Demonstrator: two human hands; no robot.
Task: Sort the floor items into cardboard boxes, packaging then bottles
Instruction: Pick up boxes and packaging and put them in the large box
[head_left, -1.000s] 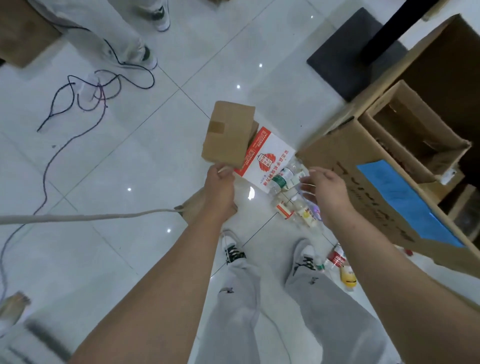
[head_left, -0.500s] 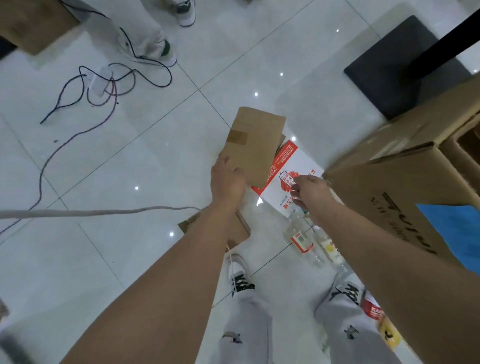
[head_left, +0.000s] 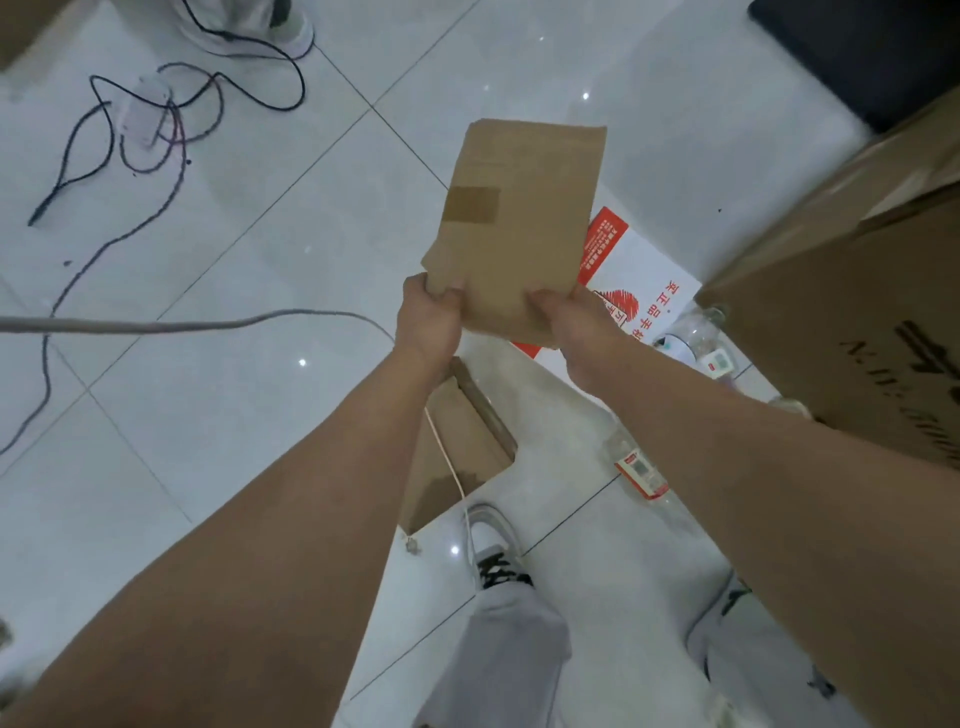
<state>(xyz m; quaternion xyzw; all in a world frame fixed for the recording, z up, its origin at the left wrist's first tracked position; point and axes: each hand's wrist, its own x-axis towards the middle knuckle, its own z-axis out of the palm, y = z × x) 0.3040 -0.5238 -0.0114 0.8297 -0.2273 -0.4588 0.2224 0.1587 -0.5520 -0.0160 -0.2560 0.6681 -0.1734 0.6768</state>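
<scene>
A flattened brown cardboard package (head_left: 524, 218) with a tape patch is held up above the floor. My left hand (head_left: 428, 319) grips its lower left corner and my right hand (head_left: 576, 332) grips its lower right corner. Beneath it on the tiles lies a white and red printed package (head_left: 644, 275). Clear plastic bottles lie on the floor: one by my right forearm (head_left: 641, 470), another near the big box (head_left: 696, 332). A second flat cardboard piece (head_left: 462, 441) lies under my left arm. The large cardboard box (head_left: 852, 332) stands at the right.
Tangled dark cables (head_left: 156, 135) and a grey cord (head_left: 156, 326) cross the white tile floor at the left. Another person's shoe (head_left: 249, 26) is at the top. A dark mat (head_left: 872, 52) lies at the top right. My own feet stand below.
My right hand has left the bottles and taken hold of the brown cardboard package beside my left hand. The package has been raised and turned flatter toward the camera.
</scene>
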